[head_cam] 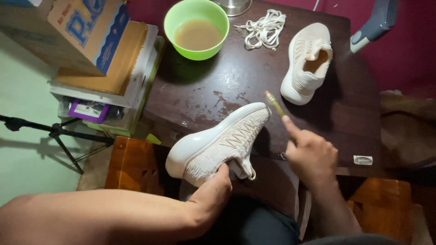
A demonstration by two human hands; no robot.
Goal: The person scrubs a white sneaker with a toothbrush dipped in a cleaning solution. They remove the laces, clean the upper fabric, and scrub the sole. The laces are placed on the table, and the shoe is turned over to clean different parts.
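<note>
Head view: my left hand [213, 193] is clamped on the shoe [218, 143] at its heel, mid-frame over the table [200, 86] edge. Right hand [311, 154] pinches a toothbrush [274, 103] at the toe. I'd guess the shoe's light, soft knit, probably wet; the sole's the firmer grab.

Held shoe [218, 145] – cream-white knit, beige zigzag stitching on the side, plain white sole. Second shoe [306, 61] same cream, tan inside. Laces [265, 29] off-white. Toothbrush [274, 103] yellow-green, pale bristles. Bowl [170, 20] bright lime green, murky tan-brown liquid. Table [345, 113] dark brown, pale wet patches. Cardboard box [68, 31] tan with blue print – red touches.
</note>
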